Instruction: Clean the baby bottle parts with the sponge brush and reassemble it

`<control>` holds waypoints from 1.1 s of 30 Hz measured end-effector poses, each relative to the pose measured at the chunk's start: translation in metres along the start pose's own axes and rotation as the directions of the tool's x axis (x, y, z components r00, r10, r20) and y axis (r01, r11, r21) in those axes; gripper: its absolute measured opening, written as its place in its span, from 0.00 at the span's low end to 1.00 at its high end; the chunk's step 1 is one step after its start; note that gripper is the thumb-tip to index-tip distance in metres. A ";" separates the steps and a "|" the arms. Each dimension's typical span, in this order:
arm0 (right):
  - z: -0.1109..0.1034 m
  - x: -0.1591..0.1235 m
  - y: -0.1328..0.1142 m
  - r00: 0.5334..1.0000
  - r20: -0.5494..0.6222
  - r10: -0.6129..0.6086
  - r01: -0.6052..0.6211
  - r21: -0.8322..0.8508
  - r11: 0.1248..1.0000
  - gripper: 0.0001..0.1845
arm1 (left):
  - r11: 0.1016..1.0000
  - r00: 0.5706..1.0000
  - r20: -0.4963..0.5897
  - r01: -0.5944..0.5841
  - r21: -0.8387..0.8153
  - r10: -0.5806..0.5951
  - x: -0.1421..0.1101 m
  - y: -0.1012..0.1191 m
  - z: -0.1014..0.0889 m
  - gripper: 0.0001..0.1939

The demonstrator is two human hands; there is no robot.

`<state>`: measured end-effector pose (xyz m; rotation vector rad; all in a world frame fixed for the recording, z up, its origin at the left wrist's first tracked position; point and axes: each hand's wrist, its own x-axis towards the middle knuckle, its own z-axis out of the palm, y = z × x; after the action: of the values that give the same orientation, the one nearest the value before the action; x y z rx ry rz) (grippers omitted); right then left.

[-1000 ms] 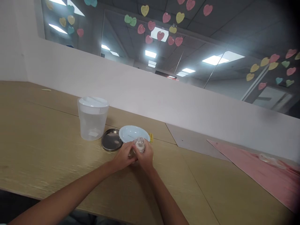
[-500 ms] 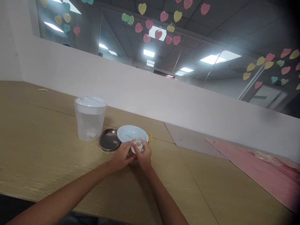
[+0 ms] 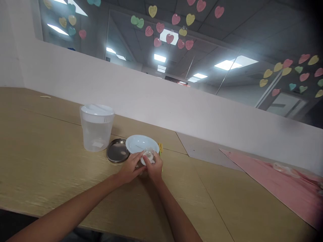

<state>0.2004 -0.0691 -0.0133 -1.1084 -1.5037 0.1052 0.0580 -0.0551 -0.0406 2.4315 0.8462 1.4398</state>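
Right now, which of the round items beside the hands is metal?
The dark metal lid, lying flat between the clear plastic tub and the white plate; neither of those is metal.

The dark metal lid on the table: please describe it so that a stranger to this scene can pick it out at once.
On the wooden table below the white wall stand a clear plastic jug and a white plate. The round metal lid lies flat between them, left of the small clear container in the person's left hand and right hand. Only it is dark and shiny.
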 end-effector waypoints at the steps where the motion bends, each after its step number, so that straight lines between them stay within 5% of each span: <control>1: 0.000 0.000 0.000 1.000 0.007 -0.005 0.005 0.012 1.000 0.18 | 1.000 1.000 -0.003 -0.003 -0.002 0.003 0.000 0.000 0.000 0.30; 25: 0.002 -0.001 -0.002 0.999 -0.022 -0.048 0.046 -0.084 0.995 0.17 | 1.000 0.999 0.031 0.024 -0.020 -0.023 0.003 0.001 -0.003 0.28; 33: 0.002 -0.001 0.002 0.997 -0.007 -0.081 0.078 -0.180 0.980 0.20 | 0.995 0.999 0.037 0.015 0.100 -0.019 0.004 0.006 -0.004 0.27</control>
<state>0.1999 -0.0676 -0.0161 -1.1877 -1.5659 -0.0957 0.0583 -0.0580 -0.0329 2.5089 0.9497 1.3725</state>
